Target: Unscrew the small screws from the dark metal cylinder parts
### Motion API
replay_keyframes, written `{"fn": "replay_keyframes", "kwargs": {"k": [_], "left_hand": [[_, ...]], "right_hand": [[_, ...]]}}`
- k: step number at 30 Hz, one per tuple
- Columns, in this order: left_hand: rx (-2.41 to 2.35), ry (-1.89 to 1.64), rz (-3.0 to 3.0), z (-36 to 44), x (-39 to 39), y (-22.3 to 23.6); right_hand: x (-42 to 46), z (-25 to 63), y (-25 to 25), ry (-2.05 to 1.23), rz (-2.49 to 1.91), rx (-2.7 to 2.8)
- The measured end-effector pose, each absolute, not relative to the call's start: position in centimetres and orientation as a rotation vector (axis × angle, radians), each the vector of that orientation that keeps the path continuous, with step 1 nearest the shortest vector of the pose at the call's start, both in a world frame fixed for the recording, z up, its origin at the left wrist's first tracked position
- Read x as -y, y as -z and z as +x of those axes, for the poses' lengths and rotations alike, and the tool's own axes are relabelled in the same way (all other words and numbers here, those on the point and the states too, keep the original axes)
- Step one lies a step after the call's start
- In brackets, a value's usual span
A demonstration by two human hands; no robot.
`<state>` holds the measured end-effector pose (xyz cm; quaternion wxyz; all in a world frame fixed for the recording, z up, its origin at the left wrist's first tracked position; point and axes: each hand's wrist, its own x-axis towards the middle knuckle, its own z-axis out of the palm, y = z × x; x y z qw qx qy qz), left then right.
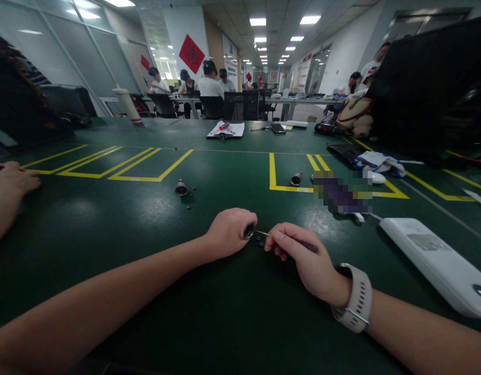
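My left hand (228,233) is closed around a cup-shaped metal part (248,231), its open mouth turned toward the right. In my right hand (303,260), a thin screwdriver (309,246) with a dark purplish handle is gripped between thumb and fingers. The screwdriver's slim shaft points left, its tip at the mouth of the metal part; whether it touches inside cannot be seen. Just below the shaft, small dark rings (261,244) lie on the green table (224,323). A pale watch strap (353,299) circles my right wrist.
Similar metal parts stand farther off, one at left (181,188) and one at right (296,179). A white power bank (435,260) lies right, cabled to a blurred-out object (337,192). Another person's hand (13,179) rests at far left. A clipboard (225,130) lies behind.
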<state>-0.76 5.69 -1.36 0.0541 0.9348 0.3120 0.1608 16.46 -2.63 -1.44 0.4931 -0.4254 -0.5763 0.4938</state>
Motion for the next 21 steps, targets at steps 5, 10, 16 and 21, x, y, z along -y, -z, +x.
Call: {"fn": "replay_keyframes", "kwargs": {"k": [5,10,16,21], "left_hand": [[-0.883,-0.502,2.833,-0.86,-5.69,1.45],[-0.787,-0.565,2.784,-0.99,-5.83,1.70],[-0.787,-0.590,2.762,-1.01,-5.94,1.73],[-0.927,-0.485,2.826,-0.76,-5.82,1.58]], "right_hand": [[2.21,16.49,1.46,-1.358,-0.988,1.224],[1.96,16.42,1.38,-1.454,-0.951,1.099],[2.06,16.49,1.44,-1.433,-0.942,1.114],[2.59,16.47,1.28,-1.154,-1.024,1.383]]}}
